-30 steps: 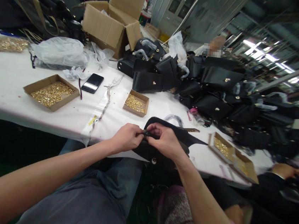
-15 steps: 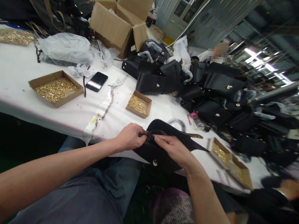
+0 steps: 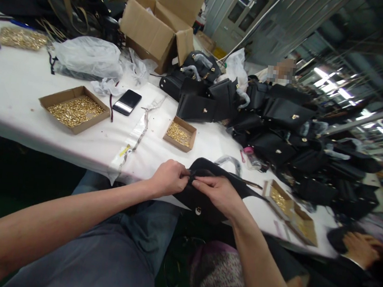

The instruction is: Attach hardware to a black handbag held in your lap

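Note:
A black handbag (image 3: 206,200) lies over the near edge of the white table (image 3: 12,92), its gold clasp facing me. My left hand (image 3: 169,178) is closed and pinches the bag's upper edge from the left. My right hand (image 3: 218,193) meets it from the right, fingers pressed on the same edge. Something small and dark sits between the fingertips; I cannot make it out. A small cardboard box of gold fittings (image 3: 179,134) stands just beyond my hands.
A wider tray of gold fittings (image 3: 74,110) and a black phone (image 3: 126,102) lie to the left. An open carton (image 3: 156,25) and plastic bags (image 3: 87,57) sit at the back. A heap of black handbags (image 3: 283,121) fills the right. Another person's hand (image 3: 360,243) rests at far right.
My right hand has flattened from a raised pinch and lies along the bag's edge. The view has drifted slightly; the other person's hand at far right has shifted.

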Action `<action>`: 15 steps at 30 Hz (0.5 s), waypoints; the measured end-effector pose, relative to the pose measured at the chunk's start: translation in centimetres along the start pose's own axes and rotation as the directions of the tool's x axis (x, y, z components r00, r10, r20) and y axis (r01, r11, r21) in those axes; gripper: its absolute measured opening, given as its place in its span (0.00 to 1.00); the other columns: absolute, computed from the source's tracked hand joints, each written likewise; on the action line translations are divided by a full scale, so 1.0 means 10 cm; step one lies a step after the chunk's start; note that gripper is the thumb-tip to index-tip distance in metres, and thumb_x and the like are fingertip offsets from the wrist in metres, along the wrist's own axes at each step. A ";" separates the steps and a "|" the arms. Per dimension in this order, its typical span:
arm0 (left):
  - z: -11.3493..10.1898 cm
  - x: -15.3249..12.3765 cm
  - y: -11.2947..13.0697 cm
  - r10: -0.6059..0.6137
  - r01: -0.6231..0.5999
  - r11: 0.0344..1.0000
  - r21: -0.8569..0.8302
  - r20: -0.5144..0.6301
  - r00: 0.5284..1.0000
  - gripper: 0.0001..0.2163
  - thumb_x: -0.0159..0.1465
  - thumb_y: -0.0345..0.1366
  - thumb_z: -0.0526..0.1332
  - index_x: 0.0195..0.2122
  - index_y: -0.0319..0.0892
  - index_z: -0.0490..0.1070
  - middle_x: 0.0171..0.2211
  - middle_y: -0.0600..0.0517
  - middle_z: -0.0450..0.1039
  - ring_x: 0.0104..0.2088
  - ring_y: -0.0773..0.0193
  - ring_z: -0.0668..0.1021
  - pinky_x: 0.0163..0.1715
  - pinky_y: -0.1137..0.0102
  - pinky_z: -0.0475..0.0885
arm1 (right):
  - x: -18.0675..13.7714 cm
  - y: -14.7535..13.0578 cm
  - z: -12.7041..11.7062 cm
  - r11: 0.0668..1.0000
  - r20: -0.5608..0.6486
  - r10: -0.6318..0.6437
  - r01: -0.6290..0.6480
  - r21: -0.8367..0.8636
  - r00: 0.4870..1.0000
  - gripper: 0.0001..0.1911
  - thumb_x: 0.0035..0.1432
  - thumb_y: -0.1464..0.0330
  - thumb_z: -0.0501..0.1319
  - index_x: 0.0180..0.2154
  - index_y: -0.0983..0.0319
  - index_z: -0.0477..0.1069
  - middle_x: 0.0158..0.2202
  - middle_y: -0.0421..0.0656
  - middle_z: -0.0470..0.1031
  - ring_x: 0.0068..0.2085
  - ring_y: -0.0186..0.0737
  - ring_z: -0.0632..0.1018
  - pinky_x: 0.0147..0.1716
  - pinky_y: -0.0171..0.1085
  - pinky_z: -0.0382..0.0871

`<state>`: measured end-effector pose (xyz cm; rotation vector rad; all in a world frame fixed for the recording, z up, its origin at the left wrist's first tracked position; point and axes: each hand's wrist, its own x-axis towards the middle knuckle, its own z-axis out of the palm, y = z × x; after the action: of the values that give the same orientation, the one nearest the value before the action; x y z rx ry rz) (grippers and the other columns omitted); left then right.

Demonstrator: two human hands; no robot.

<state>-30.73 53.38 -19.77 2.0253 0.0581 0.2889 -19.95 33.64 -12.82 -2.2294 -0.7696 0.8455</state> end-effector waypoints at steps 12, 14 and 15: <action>-0.03 0.03 -0.10 0.017 -0.010 0.995 -0.101 0.068 0.998 0.12 0.64 0.30 0.61 0.37 0.40 0.88 0.30 0.47 0.83 0.30 0.58 0.79 0.29 0.66 0.62 | -0.10 -0.18 0.31 0.932 -0.285 -0.164 0.054 -0.358 0.944 0.10 0.72 0.61 0.66 0.45 0.52 0.88 0.43 0.41 0.88 0.45 0.52 0.86 0.45 0.43 0.75; -0.04 0.04 -0.09 0.027 -0.018 0.994 -0.105 0.083 0.996 0.12 0.64 0.29 0.61 0.37 0.39 0.87 0.31 0.47 0.84 0.31 0.58 0.79 0.30 0.66 0.62 | -0.12 -0.17 0.36 0.906 -0.320 -0.184 0.034 -0.422 0.929 0.10 0.73 0.61 0.66 0.45 0.52 0.87 0.42 0.42 0.88 0.44 0.53 0.86 0.44 0.42 0.75; -0.05 0.04 -0.09 0.033 -0.023 0.994 -0.104 0.091 0.995 0.12 0.64 0.29 0.61 0.36 0.39 0.87 0.31 0.46 0.84 0.31 0.58 0.79 0.30 0.66 0.62 | -0.13 -0.16 0.38 0.895 -0.333 -0.193 0.027 -0.446 0.923 0.10 0.73 0.61 0.65 0.45 0.52 0.87 0.42 0.43 0.88 0.44 0.53 0.86 0.43 0.42 0.75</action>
<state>-30.36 54.31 -20.24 1.9353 -0.0424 0.2116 -23.95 35.07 -13.52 -2.5940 -0.9581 0.1828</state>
